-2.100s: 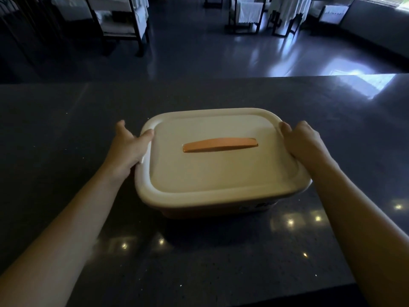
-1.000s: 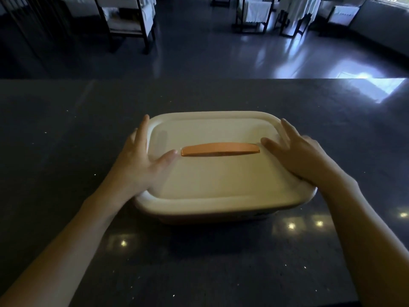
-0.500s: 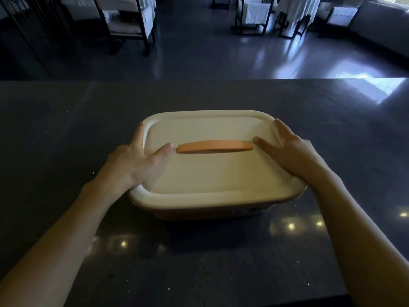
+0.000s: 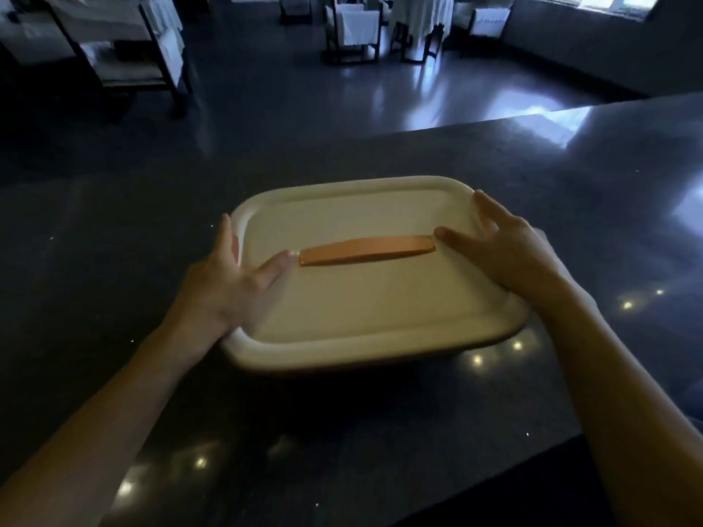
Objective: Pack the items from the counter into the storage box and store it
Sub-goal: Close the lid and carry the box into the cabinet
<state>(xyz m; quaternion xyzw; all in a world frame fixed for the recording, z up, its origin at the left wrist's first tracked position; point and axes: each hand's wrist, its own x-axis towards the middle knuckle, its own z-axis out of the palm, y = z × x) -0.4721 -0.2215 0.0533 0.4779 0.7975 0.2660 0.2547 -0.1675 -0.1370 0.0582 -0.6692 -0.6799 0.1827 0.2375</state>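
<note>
Two spread, flat hands, left hand (image 4: 224, 287) and right hand (image 4: 506, 252), on the storage box lid (image 4: 365, 298).

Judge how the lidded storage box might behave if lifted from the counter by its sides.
The storage box looks like rigid plastic, so it probably won't flex. Its smooth lid rim may feel slippery. Wide and low, it seems unlikely to tip.

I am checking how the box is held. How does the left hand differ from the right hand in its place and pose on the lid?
The left hand lies on the lid's left side, thumb pointing at the orange handle's left end; the right hand lies on the right side, thumb at the handle's right end. The left hand sits nearer the front edge; the right hand reaches farther back. Both are open, with spread fingers on the lid, and neither grasps the handle.
</note>
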